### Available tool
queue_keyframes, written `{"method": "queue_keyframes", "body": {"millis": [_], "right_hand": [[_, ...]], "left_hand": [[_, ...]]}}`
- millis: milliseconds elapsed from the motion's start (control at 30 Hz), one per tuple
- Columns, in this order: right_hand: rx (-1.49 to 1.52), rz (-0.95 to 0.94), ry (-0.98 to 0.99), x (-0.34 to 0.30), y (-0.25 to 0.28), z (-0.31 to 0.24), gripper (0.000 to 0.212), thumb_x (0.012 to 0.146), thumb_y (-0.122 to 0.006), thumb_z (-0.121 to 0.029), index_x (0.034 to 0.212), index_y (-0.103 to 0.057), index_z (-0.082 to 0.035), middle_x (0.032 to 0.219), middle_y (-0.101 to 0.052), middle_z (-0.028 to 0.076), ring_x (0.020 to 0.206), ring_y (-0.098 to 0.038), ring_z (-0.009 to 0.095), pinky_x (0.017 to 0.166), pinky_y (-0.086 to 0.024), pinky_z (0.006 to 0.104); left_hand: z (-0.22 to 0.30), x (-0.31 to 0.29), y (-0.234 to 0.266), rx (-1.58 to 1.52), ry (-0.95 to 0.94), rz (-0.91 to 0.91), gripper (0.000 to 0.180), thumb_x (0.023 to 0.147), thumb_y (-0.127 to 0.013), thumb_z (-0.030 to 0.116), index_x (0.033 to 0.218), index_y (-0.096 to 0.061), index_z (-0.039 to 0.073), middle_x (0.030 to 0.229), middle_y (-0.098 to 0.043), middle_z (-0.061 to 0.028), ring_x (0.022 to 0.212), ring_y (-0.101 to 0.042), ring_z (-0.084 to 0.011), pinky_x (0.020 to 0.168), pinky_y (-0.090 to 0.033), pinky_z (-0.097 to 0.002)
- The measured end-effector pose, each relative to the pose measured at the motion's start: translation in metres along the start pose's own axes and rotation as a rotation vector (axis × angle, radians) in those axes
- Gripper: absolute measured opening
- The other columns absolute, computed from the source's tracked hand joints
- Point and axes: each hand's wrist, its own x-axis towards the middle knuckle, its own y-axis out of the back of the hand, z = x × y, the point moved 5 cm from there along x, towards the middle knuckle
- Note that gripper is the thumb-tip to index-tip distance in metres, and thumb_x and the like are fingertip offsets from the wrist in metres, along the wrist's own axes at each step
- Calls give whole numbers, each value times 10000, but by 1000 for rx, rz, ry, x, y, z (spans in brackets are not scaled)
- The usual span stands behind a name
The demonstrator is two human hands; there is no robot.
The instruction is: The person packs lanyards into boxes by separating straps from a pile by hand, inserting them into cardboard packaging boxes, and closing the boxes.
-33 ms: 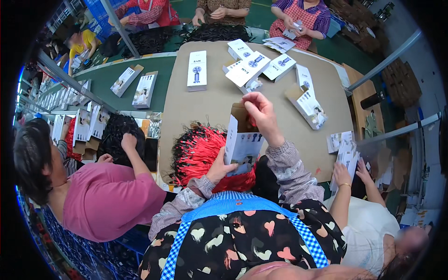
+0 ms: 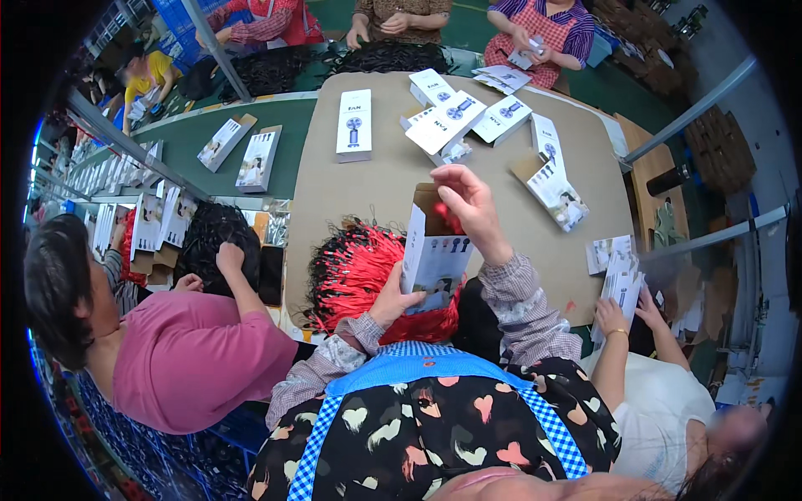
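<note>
My left hand [image 2: 396, 297] grips a white printed carton [image 2: 436, 269] by its lower left side and holds it tilted, with its brown open end away from me. Over that opening is my right hand [image 2: 469, 204], fingers curled. A red cord [image 2: 449, 219] shows under those fingers, partly inside the carton mouth; how far in it reaches is hidden. Just left of the carton lies a big bundle of red and black cords [image 2: 355, 280] with pale tips, some of it behind my left hand.
Several fan cartons [image 2: 354, 125] lie on the brown board [image 2: 334, 192]. A co-worker in pink [image 2: 200, 351] sits at left by a black cord heap [image 2: 215, 246]. At right another person handles a carton stack [image 2: 620, 288]. A green belt [image 2: 180, 142] runs at far left.
More of the red cord shows beneath my right fingers at the carton mouth. Both hands and the carton stay almost in place.
</note>
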Motion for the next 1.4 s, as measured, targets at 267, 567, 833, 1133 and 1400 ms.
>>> {"method": "queue_keyframes", "body": {"millis": [267,567,833,1133,1400], "right_hand": [[-112,133,79,0,34,16,164,853,-503,-28,1005,-535,24,964,-580,70,912,-554,135,819,-438,253],[-149,157,-390,-53,53,133,141,856,-516,-56,970,-539,23,844,-591,56,776,-580,123,716,-472,241],[-222,153,-597,-69,69,177,134,857,-514,-58,940,-550,41,841,-620,61,773,-585,97,676,-467,224],[-335,70,-599,-86,66,187,75,827,-546,-34,887,-569,6,811,-602,53,743,-578,123,668,-463,231],[-1205,-92,-211,-106,73,191,70,748,-521,-22,783,-581,-18,809,-547,142,846,-529,322,716,-465,402]], "left_hand": [[7,38,91,-168,-105,344,490,745,-607,-2,1163,-354,35,1049,-525,-89,997,-523,-176,838,-453,-306],[8,125,359,-248,-337,884,385,795,-606,96,1155,-506,3,1039,-557,-71,918,-531,-167,798,-445,-296],[41,157,520,-158,-62,1200,148,759,-640,169,882,-629,87,885,-594,-81,792,-569,-183,625,-464,-314],[63,126,470,294,64,1553,734,702,-689,99,1318,-297,18,1228,-451,-199,1090,-495,-301,882,-448,-400],[42,109,344,-109,-288,1050,543,725,-586,-7,1207,-340,35,855,-491,-79,737,-516,-159,645,-451,-276]]}}
